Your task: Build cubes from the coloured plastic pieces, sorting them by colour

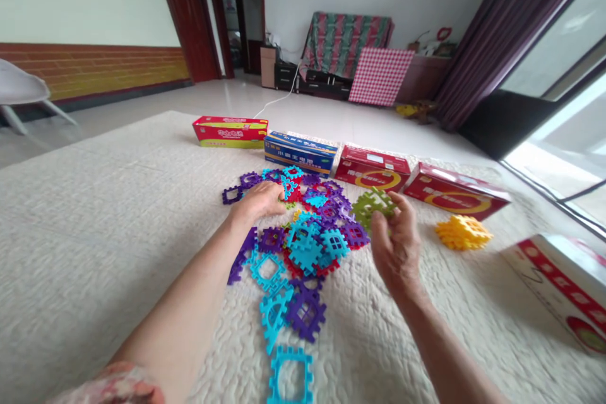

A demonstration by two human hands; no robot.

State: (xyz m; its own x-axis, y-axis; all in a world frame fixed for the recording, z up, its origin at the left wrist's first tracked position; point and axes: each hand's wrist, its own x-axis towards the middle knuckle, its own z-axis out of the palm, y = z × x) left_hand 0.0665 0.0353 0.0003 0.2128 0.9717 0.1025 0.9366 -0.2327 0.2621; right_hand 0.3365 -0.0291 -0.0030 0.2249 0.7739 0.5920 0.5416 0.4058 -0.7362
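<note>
A heap of plastic interlocking building tiles [305,254], mostly blue, purple and red, spreads over the quilted cover. My left hand [263,199] reaches into the heap's far left side with its fingers bent down. What they grip, if anything, is hidden; a bit of green shows by the thumb and a blue triangular tile [287,187] lies just beyond. Between the thumb and fingers of my right hand [398,243] are green building tiles [372,205], raised at the heap's right edge. A stack of yellow tiles [464,232] lies farther right, apart from my hand.
Beyond the heap stand a pink-red box [231,132], a blue box [300,153] and two dark red boxes [372,168]. A white and red box [563,287] lies at the right. The quilted cover [118,221] extends left; a white chair [21,85] stands past it.
</note>
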